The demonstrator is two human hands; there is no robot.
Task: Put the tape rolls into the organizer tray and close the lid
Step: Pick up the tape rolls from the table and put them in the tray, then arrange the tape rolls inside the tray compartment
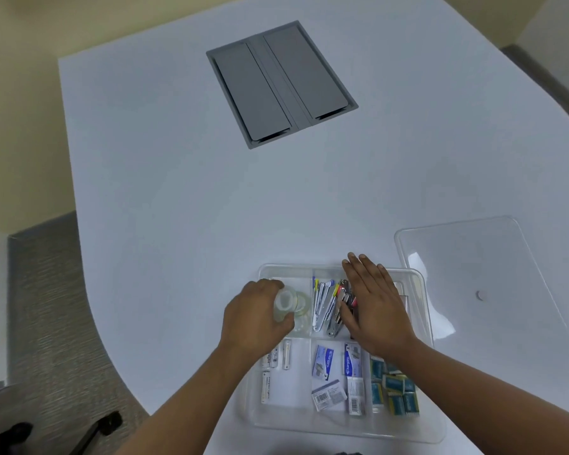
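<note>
your left hand (pixel 255 315) grips a clear tape roll (pixel 284 305), fingers (pixel 270 285) curled round it, thumb under its near edge. the roll is tilted, open core facing 3 o'clock, held over the far-left compartment of the organizer tray (pixel 436 418). more clear tape rolls (pixel 303 311) lie in that same compartment, just at 3 o'clock of the held one; their count cannot be told, since the clear plastic blurs together.

your right hand (pixel 376 307) lies flat and palm down over the far-middle compartment, fingers straight and nearly together, tips pointing to 11 o'clock and reaching past the tray's far rim. it holds nothing. under and at 9 o'clock of it: staplers (pixel 324 305), packed side by side.

near row of the tray, 9 to 3 o'clock: batteries (pixel 266 387), small staple boxes (pixel 324 361), blue-and-yellow packets (pixel 396 387).

the clear lid (pixel 480 257) rests on the white worktop (pixel 184 192) at 2 o'clock of the tray, its near-left corner touching or overlapping the tray's far-right corner; which one cannot be told. tray is uncovered.

at 12 o'clock, well apart from the tray, a grey cable hatch (pixel 281 83) is set into the worktop, both flaps down.
</note>
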